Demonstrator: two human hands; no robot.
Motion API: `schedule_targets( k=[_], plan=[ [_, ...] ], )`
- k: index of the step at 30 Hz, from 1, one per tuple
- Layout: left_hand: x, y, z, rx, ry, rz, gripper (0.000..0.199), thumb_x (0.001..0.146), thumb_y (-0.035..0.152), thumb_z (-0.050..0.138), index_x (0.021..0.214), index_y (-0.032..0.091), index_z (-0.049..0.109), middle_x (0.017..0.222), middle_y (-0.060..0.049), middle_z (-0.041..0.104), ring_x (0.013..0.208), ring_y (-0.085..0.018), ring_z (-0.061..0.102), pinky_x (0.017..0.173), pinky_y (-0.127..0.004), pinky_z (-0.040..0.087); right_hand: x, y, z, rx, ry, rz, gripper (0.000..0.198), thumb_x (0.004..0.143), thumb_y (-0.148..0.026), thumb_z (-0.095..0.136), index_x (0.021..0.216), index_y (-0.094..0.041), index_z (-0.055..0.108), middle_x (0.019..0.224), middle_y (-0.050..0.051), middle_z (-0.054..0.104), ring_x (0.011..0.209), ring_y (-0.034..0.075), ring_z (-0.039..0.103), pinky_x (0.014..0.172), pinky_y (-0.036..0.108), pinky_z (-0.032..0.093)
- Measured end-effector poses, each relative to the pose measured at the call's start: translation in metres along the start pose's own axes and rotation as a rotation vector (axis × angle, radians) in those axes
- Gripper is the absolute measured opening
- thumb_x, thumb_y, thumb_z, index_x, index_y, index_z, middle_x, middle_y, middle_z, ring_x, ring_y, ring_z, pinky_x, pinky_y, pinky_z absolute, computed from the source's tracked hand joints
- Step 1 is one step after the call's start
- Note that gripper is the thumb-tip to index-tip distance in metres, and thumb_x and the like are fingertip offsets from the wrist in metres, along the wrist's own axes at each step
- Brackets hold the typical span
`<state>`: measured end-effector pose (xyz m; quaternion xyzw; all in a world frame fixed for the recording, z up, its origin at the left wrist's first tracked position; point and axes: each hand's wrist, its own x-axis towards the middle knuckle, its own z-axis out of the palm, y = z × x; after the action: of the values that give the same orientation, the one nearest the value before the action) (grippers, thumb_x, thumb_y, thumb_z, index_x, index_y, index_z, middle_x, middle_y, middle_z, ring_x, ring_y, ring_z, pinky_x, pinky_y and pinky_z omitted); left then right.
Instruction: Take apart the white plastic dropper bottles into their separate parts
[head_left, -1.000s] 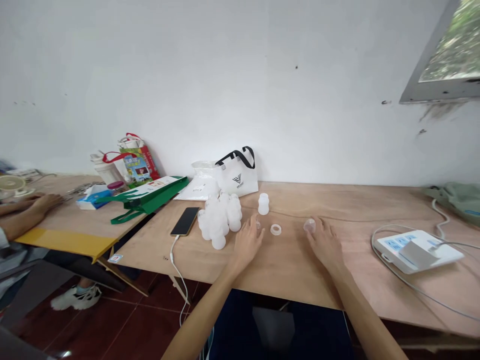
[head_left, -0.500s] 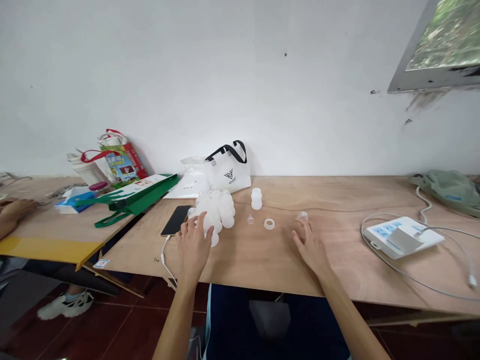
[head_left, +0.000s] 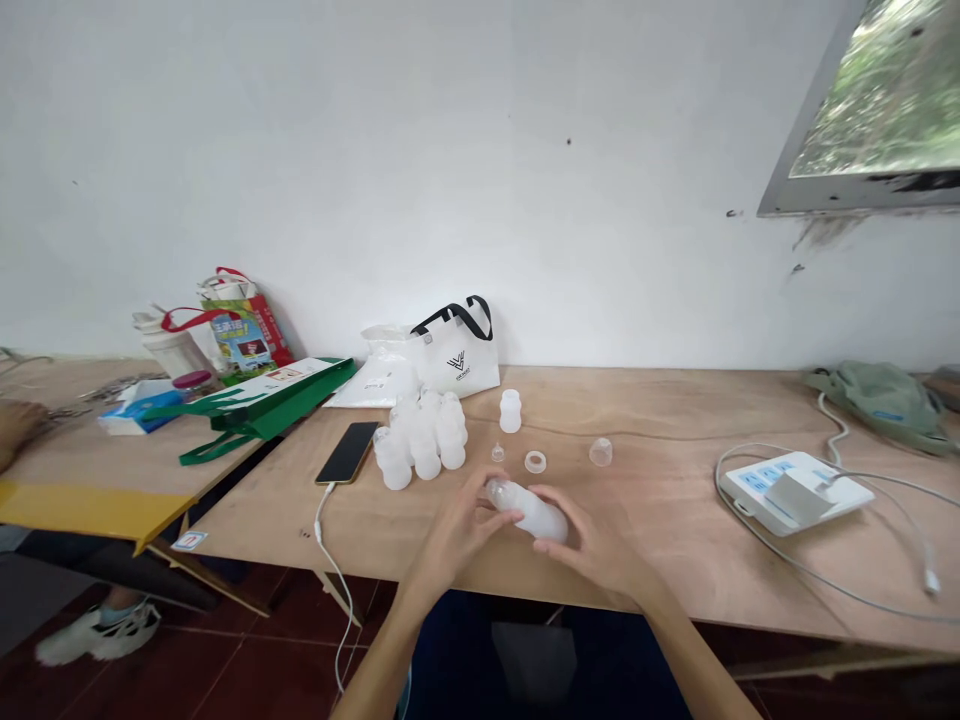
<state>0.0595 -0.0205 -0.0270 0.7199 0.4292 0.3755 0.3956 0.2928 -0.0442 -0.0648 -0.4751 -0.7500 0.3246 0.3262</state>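
Between my two hands, above the table's front part, lies a tilted white baby bottle. My left hand grips its clear-capped end, on the left. The fingers of my right hand are around its base. Beyond it on the table sit a clear nipple, a white ring and a clear dome cap, all apart. An uncapped white bottle body stands behind them. Several more baby bottles stand grouped to the left.
A phone on a white cable lies left of the bottles. Behind are a white tote bag and a plastic bag. On the right are a white box with cables and a green cloth bag. Another person's hand is far left.
My left hand has come from the bottle group to the middle with a bottle. My right hand has left the clear cap on the table and moved left onto the bottle.
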Motion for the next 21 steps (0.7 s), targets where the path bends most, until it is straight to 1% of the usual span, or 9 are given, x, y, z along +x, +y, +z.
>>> schedule_targets(
  k=[3, 8, 10, 12, 14, 16, 18, 19, 21],
  plan=[
    [-0.001, 0.005, 0.014, -0.076, -0.074, 0.002, 0.036, 0.085, 0.042, 0.079, 0.112, 0.026, 0.060, 0.110, -0.002, 0.071, 0.099, -0.022, 0.070, 0.090, -0.035, 0.058, 0.000, -0.013, 0.003, 0.010, -0.030, 0.078, 0.049, 0.092, -0.052, 0.068, 0.135, -0.034, 0.057, 0.126, 0.003, 0.069, 0.111, 0.028, 0.066, 0.093, 0.044, 0.054],
    [0.000, 0.006, 0.008, -0.178, -0.189, 0.104, 0.041, 0.101, 0.041, 0.060, 0.140, 0.033, 0.054, 0.138, -0.004, 0.062, 0.121, -0.022, 0.062, 0.106, -0.037, 0.050, 0.002, -0.018, 0.000, 0.147, -0.056, 0.107, 0.039, 0.090, -0.056, 0.067, 0.116, -0.027, 0.066, 0.095, 0.001, 0.071, 0.082, 0.021, 0.066, 0.071, 0.032, 0.052],
    [0.002, 0.002, 0.008, -0.164, -0.167, 0.097, 0.039, 0.099, 0.043, 0.062, 0.136, 0.031, 0.058, 0.130, -0.004, 0.066, 0.115, -0.022, 0.063, 0.102, -0.036, 0.050, 0.002, -0.019, 0.001, 0.140, -0.049, 0.115, 0.034, 0.092, -0.055, 0.064, 0.109, -0.026, 0.067, 0.090, 0.000, 0.070, 0.078, 0.020, 0.064, 0.067, 0.030, 0.049],
    [0.004, -0.002, 0.012, -0.129, -0.087, 0.045, 0.031, 0.097, 0.046, 0.065, 0.119, 0.025, 0.064, 0.113, -0.003, 0.070, 0.100, -0.020, 0.065, 0.092, -0.033, 0.052, 0.002, -0.020, 0.006, 0.044, 0.010, 0.115, 0.027, 0.092, -0.047, 0.063, 0.108, -0.026, 0.067, 0.089, 0.000, 0.071, 0.078, 0.022, 0.066, 0.067, 0.031, 0.048],
    [0.006, -0.005, 0.019, -0.088, 0.018, -0.025, 0.030, 0.097, 0.051, 0.063, 0.101, 0.022, 0.061, 0.095, -0.001, 0.068, 0.087, -0.018, 0.062, 0.081, -0.030, 0.050, 0.003, -0.021, 0.013, -0.088, 0.088, 0.102, 0.023, 0.089, -0.040, 0.063, 0.109, -0.028, 0.066, 0.089, 0.001, 0.072, 0.080, 0.024, 0.068, 0.068, 0.033, 0.049],
    [0.005, -0.006, 0.026, -0.034, 0.108, -0.090, 0.035, 0.095, 0.055, 0.063, 0.090, 0.021, 0.056, 0.082, 0.001, 0.063, 0.078, -0.017, 0.058, 0.073, -0.029, 0.047, 0.004, -0.021, 0.019, -0.202, 0.158, 0.081, 0.022, 0.087, -0.036, 0.062, 0.108, -0.029, 0.065, 0.088, 0.001, 0.073, 0.081, 0.027, 0.069, 0.070, 0.035, 0.049],
    [0.004, -0.005, 0.029, 0.003, 0.115, -0.115, 0.037, 0.093, 0.056, 0.066, 0.089, 0.021, 0.055, 0.078, 0.003, 0.060, 0.073, -0.016, 0.056, 0.069, -0.029, 0.044, 0.004, -0.021, 0.021, -0.241, 0.175, 0.090, 0.020, 0.087, -0.036, 0.061, 0.105, -0.029, 0.064, 0.087, 0.002, 0.073, 0.080, 0.027, 0.069, 0.069, 0.035, 0.048],
    [0.003, -0.003, 0.028, -0.004, 0.084, -0.106, 0.036, 0.093, 0.056, 0.066, 0.094, 0.021, 0.056, 0.081, 0.002, 0.062, 0.074, -0.016, 0.057, 0.069, -0.029, 0.045, 0.003, -0.021, 0.020, -0.230, 0.166, 0.111, 0.018, 0.088, -0.036, 0.060, 0.104, -0.028, 0.062, 0.087, 0.002, 0.072, 0.079, 0.027, 0.069, 0.067, 0.035, 0.048],
    [0.002, -0.001, 0.025, -0.075, -0.022, -0.051, 0.034, 0.098, 0.053, 0.061, 0.114, 0.023, 0.059, 0.095, 0.000, 0.067, 0.081, -0.017, 0.062, 0.075, -0.030, 0.048, 0.002, -0.023, 0.017, -0.163, 0.131, 0.162, 0.018, 0.092, -0.042, 0.058, 0.103, -0.028, 0.059, 0.087, 0.001, 0.072, 0.077, 0.025, 0.069, 0.064, 0.034, 0.048]
  ],
)
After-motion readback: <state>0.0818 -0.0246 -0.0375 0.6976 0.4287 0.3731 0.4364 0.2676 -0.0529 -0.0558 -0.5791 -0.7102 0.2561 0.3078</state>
